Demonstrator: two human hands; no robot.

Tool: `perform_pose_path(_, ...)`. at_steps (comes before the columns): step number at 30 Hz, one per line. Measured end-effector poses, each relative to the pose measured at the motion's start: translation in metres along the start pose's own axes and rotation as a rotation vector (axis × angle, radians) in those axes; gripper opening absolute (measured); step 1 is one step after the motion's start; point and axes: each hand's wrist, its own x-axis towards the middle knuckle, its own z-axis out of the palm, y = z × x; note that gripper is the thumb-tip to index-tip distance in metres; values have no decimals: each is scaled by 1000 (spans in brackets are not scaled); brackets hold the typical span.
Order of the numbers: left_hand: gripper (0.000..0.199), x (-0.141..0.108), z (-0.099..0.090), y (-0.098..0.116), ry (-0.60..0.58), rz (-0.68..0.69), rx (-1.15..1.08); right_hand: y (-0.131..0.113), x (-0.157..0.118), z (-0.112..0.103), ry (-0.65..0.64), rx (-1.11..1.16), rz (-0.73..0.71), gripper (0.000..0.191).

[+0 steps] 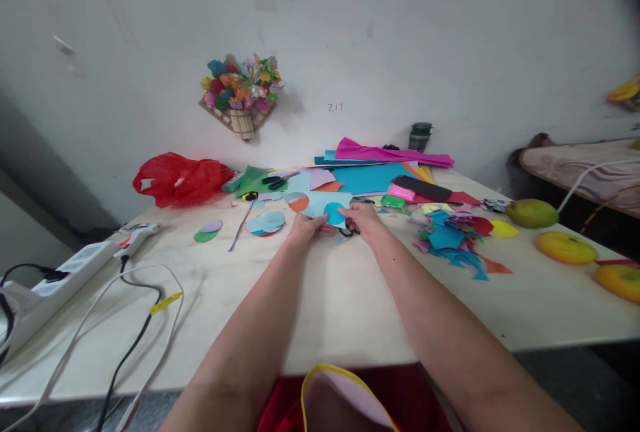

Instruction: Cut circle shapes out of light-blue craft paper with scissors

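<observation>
In the head view, a bright blue paper circle [333, 213] lies over a pale blue paper sheet [320, 201] at the middle of the table. My left hand [311, 226] pinches the sheet and circle from the left, thumb on top. From the right, my right hand [364, 219] grips the papers' edge, its thumb against the circle. Black scissors handles [350, 229] show beneath the right fingers; whether that hand also holds them is unclear. Left of my hands sits a pile of pale blue paper circles [267, 222]. An orange and grey circle [299, 203] lies by the left fingertips.
Paper scraps [447, 235] are heaped right of my hands, near several mangoes [566, 247]. Coloured sheets [373, 179] and a black phone [421, 188] lie behind. Other scissors [276, 182] and a red plastic bag [183, 180] are back left. A power strip [75, 269] with cables occupies the left.
</observation>
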Motion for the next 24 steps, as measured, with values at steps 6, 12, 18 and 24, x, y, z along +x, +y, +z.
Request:
perform_pose_path(6,35,1,1,0,13,-28,-73,8,6,1,3,-41,-74,48)
perform_pose_path(12,38,0,4,1,44,-27,-159,11,4,5,23,-58,-113,49)
perform_pose_path(18,47,3,6,-6,75,56,-205,5,-5,13,78,-75,-120,53)
perform_pose_path(24,51,4,9,-9,39,64,-297,3,-11,18,65,-76,-152,57)
